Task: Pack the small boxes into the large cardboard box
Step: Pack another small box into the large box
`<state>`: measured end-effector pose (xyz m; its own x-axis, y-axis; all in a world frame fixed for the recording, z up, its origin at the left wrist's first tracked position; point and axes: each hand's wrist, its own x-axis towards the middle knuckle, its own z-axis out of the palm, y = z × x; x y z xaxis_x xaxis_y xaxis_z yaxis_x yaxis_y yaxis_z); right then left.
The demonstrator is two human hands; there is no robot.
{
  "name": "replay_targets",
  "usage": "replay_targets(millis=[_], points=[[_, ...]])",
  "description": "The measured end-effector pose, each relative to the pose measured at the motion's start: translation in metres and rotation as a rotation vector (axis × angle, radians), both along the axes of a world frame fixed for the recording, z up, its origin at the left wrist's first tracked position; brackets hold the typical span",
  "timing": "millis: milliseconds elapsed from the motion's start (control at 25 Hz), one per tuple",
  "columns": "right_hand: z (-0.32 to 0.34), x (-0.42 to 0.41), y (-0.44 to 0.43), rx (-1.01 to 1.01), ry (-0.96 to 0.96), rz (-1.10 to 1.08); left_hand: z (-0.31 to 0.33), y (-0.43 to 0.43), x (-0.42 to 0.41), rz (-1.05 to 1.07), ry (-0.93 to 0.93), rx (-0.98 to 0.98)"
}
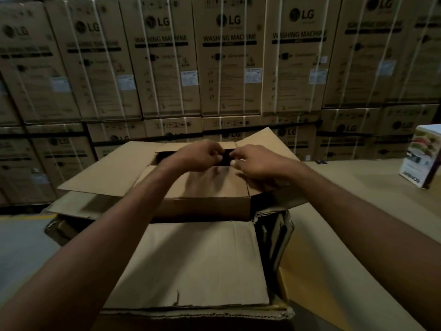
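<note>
- Behind, cartons point(229, 56) stacked in a wall across the whole far side, white straps down each face, closing off everything past the box
- Centre, box point(202, 209) in plain brown cardboard, front face toward the viewer, right front corner crushed and torn
- Near flap point(195, 263) lying flat toward the viewer, pale, lower edge ragged with a small tear
- Left flap point(107, 173) spread outward and level, its edge jutting over the floor side
- Right flap point(262, 139) tilted upward, tip standing above the far rim
- Top panel point(205, 185) folded over the middle, with a dark gap point(164, 157) open along the far edge
- Right of the box, a flat cardboard top point(358, 199) with bare room between box and small box
- Left, grey floor point(21, 247), open beside the left flap
- Small box point(422, 156), printed, upright at the right border of the view on the cardboard top, well apart from the box, partly cut off
- Left hand point(200, 155) at the far gap, fingers curled; blurred, cannot tell whether gripping anything
- Right hand point(255, 161) just beside it, fingertips nearly meeting the left, fingers curled; likewise cannot tell what, if anything, is held
</note>
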<state>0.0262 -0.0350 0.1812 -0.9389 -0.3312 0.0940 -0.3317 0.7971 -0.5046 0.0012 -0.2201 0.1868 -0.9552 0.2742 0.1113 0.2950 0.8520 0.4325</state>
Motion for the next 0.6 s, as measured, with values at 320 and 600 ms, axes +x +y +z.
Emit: replay_targets(millis=[320,600], points=[[0.022,-0.022,-0.012,-0.255,-0.046,0.133,0.029,-0.053,0.051,0.090,0.054,0.118],[0.064,0.014,0.004,-0.216,-0.627,0.746,0.094,-0.058,0.110,0.020,-0.318,-0.150]])
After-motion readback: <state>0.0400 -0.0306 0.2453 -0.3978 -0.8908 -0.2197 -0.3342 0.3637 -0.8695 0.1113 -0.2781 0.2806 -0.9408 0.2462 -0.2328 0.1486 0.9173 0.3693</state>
